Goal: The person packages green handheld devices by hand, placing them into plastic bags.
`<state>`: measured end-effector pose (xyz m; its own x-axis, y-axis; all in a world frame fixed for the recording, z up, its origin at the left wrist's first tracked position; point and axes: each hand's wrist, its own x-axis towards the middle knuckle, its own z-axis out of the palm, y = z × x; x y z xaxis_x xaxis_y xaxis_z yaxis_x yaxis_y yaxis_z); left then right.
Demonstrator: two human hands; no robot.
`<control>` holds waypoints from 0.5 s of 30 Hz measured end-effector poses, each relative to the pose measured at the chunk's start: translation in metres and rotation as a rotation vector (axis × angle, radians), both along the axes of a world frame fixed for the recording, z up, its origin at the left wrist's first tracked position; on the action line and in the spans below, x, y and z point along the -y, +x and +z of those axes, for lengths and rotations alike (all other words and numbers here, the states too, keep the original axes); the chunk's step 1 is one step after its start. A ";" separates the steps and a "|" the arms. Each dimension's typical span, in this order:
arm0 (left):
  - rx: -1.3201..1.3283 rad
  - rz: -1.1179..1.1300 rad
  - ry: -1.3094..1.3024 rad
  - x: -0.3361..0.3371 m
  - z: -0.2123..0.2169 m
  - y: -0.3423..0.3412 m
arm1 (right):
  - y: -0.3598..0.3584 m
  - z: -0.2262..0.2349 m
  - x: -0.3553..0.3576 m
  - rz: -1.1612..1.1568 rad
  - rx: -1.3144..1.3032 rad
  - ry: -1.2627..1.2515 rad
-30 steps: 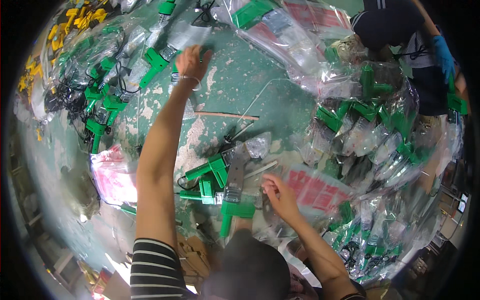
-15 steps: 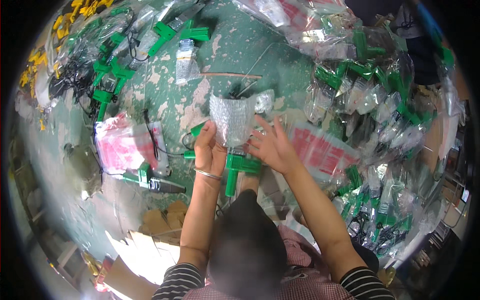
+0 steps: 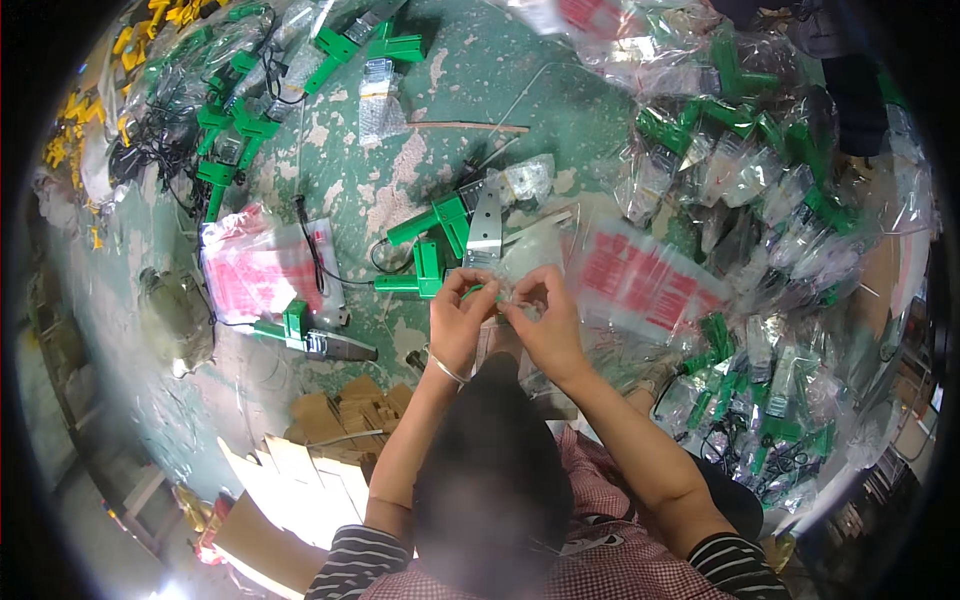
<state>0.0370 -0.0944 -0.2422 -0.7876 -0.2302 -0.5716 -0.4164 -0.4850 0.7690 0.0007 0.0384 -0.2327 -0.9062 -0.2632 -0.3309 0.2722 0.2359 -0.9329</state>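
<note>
My left hand (image 3: 463, 325) and my right hand (image 3: 548, 325) are close together at the centre, thumbs and fingers pinched. Between the fingertips is a bit of whitish, clear material, with a little green by the left fingers; what they grip is too small to make out. Just beyond them lies crumpled clear plastic (image 3: 532, 252). To its left rests a bare metal blade (image 3: 486, 225). Beside it, a green tool handle (image 3: 425, 275) lies near my left fingers, with a second green tool (image 3: 432, 218) behind it.
Red-printed clear bags (image 3: 645, 275) lie to the right, and another red-printed stack (image 3: 265, 265) to the left. Heaps of bagged green tools (image 3: 740, 140) fill the right side. Cardboard pieces (image 3: 345, 415) lie at lower left. A thin stick (image 3: 470, 126) lies on the worn green surface.
The raised bubble-wrap sleeve has left its place before my hands, uncovering the blade and green tools behind. My hands have come together and lower, fingers closing from spread to pinched.
</note>
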 end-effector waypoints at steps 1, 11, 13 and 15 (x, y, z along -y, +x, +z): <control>0.005 -0.003 0.002 -0.002 -0.002 0.001 | 0.000 -0.002 -0.002 -0.003 0.005 0.002; 0.038 0.108 0.060 -0.010 -0.007 0.006 | -0.001 -0.013 -0.008 -0.175 0.327 -0.175; 0.051 0.133 0.096 -0.011 -0.010 0.008 | -0.002 -0.019 -0.011 -0.196 0.267 -0.029; -0.011 0.098 0.155 -0.006 -0.021 0.015 | -0.004 -0.038 -0.021 0.066 0.271 -0.092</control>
